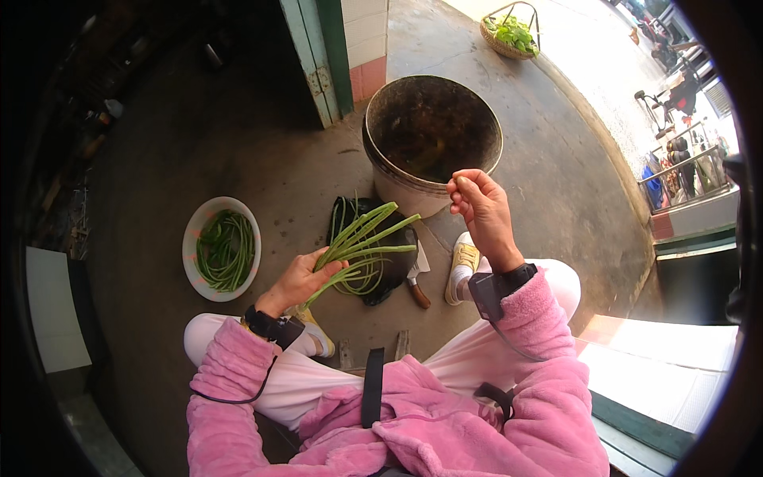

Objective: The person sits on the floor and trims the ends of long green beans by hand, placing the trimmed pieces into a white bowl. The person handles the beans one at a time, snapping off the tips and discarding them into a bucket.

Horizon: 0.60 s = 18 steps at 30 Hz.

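Observation:
My left hand (300,278) is wrapped round a bunch of long green beans (367,236), whose ends fan out to the right. My right hand (482,213) is raised by the near right rim of a large bucket (407,189), thumb and fingers pinched together. Whatever the pinch may hold is too small to make out. Under the bunch, a black plastic bag (389,280) lies on the floor with more long beans on it. Beside the bag is a knife (419,278) with a wooden handle. Dark scraps line the inside of the bucket.
On the left stands a white basin (249,274) with cut green beans inside. A wicker basket (509,52) of leafy greens sits at the far right. Behind the bucket is a green door frame (311,60). My shoes (466,258) flank the bag and knife.

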Each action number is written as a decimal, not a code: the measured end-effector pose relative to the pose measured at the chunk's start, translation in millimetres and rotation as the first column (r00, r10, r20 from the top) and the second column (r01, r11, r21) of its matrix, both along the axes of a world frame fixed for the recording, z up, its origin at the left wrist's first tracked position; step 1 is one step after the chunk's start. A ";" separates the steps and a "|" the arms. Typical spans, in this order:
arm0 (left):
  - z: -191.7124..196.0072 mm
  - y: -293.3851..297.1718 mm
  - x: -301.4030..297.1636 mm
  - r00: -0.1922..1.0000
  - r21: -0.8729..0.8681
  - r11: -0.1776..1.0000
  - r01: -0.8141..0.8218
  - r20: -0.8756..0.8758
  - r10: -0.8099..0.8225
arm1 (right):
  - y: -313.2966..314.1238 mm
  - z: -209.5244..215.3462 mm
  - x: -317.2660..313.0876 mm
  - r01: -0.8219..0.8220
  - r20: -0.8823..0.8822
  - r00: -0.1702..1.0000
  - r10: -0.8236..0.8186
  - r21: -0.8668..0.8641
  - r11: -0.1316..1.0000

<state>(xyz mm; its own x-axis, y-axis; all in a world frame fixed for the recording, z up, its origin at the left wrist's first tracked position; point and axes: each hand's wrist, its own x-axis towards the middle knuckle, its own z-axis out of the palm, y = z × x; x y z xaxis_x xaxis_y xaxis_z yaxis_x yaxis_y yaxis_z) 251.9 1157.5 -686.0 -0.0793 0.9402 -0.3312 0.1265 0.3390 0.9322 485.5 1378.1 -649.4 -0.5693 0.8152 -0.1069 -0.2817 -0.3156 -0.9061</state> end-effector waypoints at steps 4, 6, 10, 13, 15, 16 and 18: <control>-2.9 -1.6 -3.5 0.998 0.041 0.999 0.021 -0.067 -0.018 | -13.2 2.5 -1.7 -0.291 -0.024 0.957 0.291 -0.110 0.950; -8.2 -3.1 -4.3 0.991 0.058 0.998 0.040 -0.127 -0.032 | -20.0 6.6 -4.2 -0.349 0.140 0.926 0.350 -0.033 0.937; -21.0 -3.6 -6.8 0.975 0.083 0.994 0.068 -0.217 -0.048 | -29.0 14.3 -8.2 -0.461 0.350 0.842 0.412 0.068 0.885; -24.8 -4.8 -8.0 0.975 0.134 0.990 0.055 -0.221 -0.024 | -28.6 16.1 -6.8 -0.493 0.422 0.800 0.426 0.059 0.868; -23.9 -5.0 -8.9 0.973 0.123 0.991 0.050 -0.229 -0.021 | -28.4 14.0 -4.7 -0.502 0.412 0.805 0.427 0.090 0.860; -22.6 -5.1 -9.5 0.970 0.098 0.994 0.053 -0.240 -0.028 | -29.2 11.9 -4.3 -0.507 0.428 0.796 0.429 0.083 0.858; -19.6 -4.0 -9.3 0.968 0.080 0.995 0.057 -0.249 -0.036 | -31.7 6.6 -4.4 -0.476 0.471 0.812 0.343 0.194 0.858</control>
